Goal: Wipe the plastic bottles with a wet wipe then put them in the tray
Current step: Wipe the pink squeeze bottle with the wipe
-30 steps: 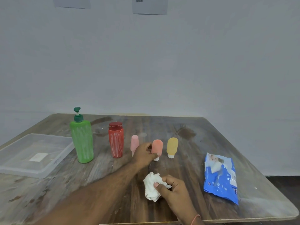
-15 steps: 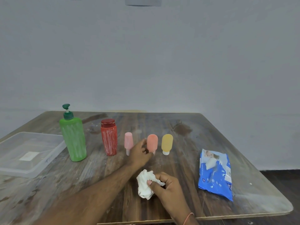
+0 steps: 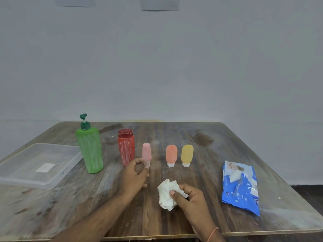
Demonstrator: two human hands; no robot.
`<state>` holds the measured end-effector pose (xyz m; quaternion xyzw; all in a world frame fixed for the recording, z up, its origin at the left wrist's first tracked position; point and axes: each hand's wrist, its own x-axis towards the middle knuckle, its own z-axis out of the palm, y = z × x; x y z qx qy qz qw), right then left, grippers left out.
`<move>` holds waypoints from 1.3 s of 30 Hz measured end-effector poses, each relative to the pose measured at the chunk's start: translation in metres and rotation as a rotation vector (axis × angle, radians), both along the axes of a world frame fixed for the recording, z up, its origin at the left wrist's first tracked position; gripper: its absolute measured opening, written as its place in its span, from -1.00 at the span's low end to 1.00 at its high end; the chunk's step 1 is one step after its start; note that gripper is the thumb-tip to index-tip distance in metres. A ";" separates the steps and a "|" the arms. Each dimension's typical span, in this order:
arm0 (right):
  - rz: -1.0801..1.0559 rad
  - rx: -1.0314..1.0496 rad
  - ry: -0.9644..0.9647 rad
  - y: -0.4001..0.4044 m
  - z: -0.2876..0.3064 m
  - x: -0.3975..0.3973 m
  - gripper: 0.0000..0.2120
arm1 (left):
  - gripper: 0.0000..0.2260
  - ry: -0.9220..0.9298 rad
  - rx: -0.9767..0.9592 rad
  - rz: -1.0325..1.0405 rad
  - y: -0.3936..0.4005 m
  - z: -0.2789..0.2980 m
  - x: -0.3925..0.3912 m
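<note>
Five plastic bottles stand in a row on the wooden table: a green pump bottle, a red bottle, a small pink bottle, a small orange bottle and a small yellow bottle. My left hand pinches the pink bottle at its lower cap end, thumb and forefinger on either side. In front of the orange bottle, my right hand grips a crumpled white wet wipe. A clear plastic tray lies at the far left with nothing in it.
A blue pack of wet wipes lies at the right of the table. The table's front edge runs just below my forearms. A plain wall stands behind the table.
My left hand has left the orange bottle and moved left to the pink bottle's base. The right hand has kept hold of the wipe in nearly the same place.
</note>
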<state>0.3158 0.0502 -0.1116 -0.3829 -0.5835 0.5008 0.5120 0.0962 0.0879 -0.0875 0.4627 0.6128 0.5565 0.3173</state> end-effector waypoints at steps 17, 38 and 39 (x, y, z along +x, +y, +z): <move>-0.010 -0.008 -0.001 -0.001 0.004 -0.001 -0.92 | -0.76 0.061 -0.154 0.096 0.052 0.004 0.015; -0.235 -0.014 -0.089 -0.009 0.005 -0.061 -0.80 | -0.84 0.046 -0.163 -0.373 -0.102 -0.014 -0.067; -0.260 0.021 -0.107 -0.010 0.005 -0.070 -0.80 | -0.84 0.083 -0.163 -0.365 -0.102 -0.012 -0.065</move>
